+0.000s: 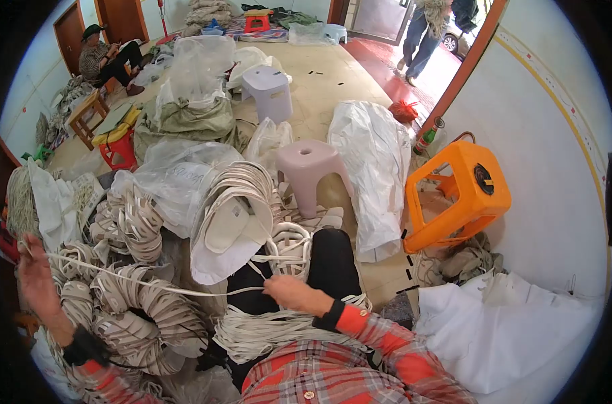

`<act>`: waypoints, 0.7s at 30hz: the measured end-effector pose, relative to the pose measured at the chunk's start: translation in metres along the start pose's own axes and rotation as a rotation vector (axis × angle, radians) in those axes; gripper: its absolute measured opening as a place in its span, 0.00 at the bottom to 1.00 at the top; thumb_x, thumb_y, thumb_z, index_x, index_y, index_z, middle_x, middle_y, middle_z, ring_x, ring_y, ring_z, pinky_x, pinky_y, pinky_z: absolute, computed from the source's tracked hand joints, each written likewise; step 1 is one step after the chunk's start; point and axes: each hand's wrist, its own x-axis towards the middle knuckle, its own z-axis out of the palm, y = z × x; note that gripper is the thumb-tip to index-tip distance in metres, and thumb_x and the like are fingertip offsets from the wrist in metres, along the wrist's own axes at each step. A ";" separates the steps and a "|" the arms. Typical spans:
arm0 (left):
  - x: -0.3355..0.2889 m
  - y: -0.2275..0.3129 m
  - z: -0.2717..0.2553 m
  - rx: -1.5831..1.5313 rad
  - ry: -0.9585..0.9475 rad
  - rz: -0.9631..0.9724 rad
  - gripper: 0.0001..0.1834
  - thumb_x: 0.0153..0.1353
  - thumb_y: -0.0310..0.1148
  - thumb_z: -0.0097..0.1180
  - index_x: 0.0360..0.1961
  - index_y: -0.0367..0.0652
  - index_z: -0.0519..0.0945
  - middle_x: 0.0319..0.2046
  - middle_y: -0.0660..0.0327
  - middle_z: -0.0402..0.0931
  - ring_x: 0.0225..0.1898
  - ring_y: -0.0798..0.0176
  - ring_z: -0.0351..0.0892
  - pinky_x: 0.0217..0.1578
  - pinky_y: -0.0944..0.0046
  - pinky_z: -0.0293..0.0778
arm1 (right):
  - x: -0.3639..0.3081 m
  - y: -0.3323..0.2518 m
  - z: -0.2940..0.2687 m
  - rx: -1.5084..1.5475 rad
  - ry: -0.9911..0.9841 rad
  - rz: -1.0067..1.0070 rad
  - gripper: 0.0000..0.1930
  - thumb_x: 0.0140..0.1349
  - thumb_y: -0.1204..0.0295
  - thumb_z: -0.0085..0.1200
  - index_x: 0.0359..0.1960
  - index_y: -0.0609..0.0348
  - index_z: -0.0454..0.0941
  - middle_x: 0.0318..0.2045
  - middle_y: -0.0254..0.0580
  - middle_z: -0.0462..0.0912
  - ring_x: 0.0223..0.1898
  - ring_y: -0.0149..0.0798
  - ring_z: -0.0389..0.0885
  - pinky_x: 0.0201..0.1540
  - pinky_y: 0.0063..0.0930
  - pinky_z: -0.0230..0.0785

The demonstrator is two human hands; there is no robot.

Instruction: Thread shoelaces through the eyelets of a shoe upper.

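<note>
Hands well apart: the left hand (38, 279) is raised at the far left, the right hand (289, 293) sits low in front of the body, and each appears closed on the same pale lace (151, 282), which spans the gap with a slight sag. One upper (290, 250) rests between the dark-clad legs (333, 262), just beyond the right hand, with pale strands crossing its front. A bundle (272, 334) of similar laces lies across the thighs.

Handling, as judged from appearance: the lace should be light, soft and limp, hardly fragile, and prone to twist; it is best pinched close to its tip. The upper is probably light and pliable, though firm enough to keep its form; its side edges offer the surest hold.

Hidden or unclear: the left fingertips lie near the dark rim and are indistinct, so the lace's tip cannot be made out. Curled right fingers cover its other grip point. The upper's underside is out of sight, and single ends within the bundle cannot be traced.
</note>
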 end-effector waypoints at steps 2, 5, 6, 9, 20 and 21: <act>-0.007 -0.050 0.039 -0.004 -0.083 -0.174 0.18 0.63 0.28 0.35 0.50 0.27 0.63 0.49 0.51 0.67 0.47 0.60 0.69 0.42 0.65 0.71 | -0.003 -0.012 0.024 -0.008 0.048 -0.209 0.08 0.55 0.70 0.48 0.30 0.63 0.70 0.26 0.51 0.74 0.31 0.51 0.75 0.33 0.42 0.68; -0.023 -0.197 0.129 1.034 -0.224 -0.398 0.16 0.57 0.34 0.49 0.44 0.36 0.72 0.35 0.62 0.74 0.32 0.71 0.70 0.29 0.73 0.66 | -0.012 -0.026 0.020 0.013 -0.117 -0.230 0.08 0.54 0.71 0.47 0.33 0.61 0.71 0.27 0.52 0.76 0.33 0.51 0.76 0.33 0.40 0.69; -0.033 -0.249 0.145 1.039 -0.135 -0.521 0.12 0.55 0.31 0.52 0.39 0.37 0.78 0.31 0.64 0.76 0.29 0.72 0.71 0.27 0.73 0.66 | -0.020 -0.024 0.006 0.178 0.017 -0.061 0.09 0.55 0.71 0.46 0.35 0.61 0.71 0.29 0.52 0.77 0.34 0.52 0.76 0.33 0.40 0.69; -0.079 -0.345 0.121 0.958 -0.168 -0.678 0.13 0.53 0.29 0.55 0.39 0.35 0.78 0.30 0.61 0.79 0.30 0.73 0.74 0.33 0.74 0.69 | -0.024 0.003 -0.006 0.407 0.329 0.407 0.11 0.57 0.69 0.44 0.39 0.62 0.71 0.34 0.55 0.78 0.35 0.54 0.77 0.35 0.40 0.70; -0.096 -0.410 0.111 1.532 -0.178 -0.400 0.08 0.49 0.35 0.56 0.28 0.43 0.78 0.26 0.56 0.77 0.27 0.52 0.77 0.28 0.56 0.70 | -0.037 -0.005 -0.015 1.092 0.036 0.423 0.31 0.63 0.65 0.45 0.63 0.54 0.44 0.23 0.41 0.78 0.14 0.26 0.71 0.17 0.18 0.64; -0.097 -0.411 0.110 1.561 -0.201 -0.327 0.07 0.49 0.35 0.55 0.28 0.43 0.77 0.25 0.56 0.76 0.26 0.52 0.76 0.26 0.56 0.70 | -0.037 -0.002 -0.012 1.093 0.033 0.425 0.31 0.63 0.65 0.45 0.63 0.54 0.44 0.23 0.41 0.78 0.14 0.26 0.71 0.17 0.18 0.64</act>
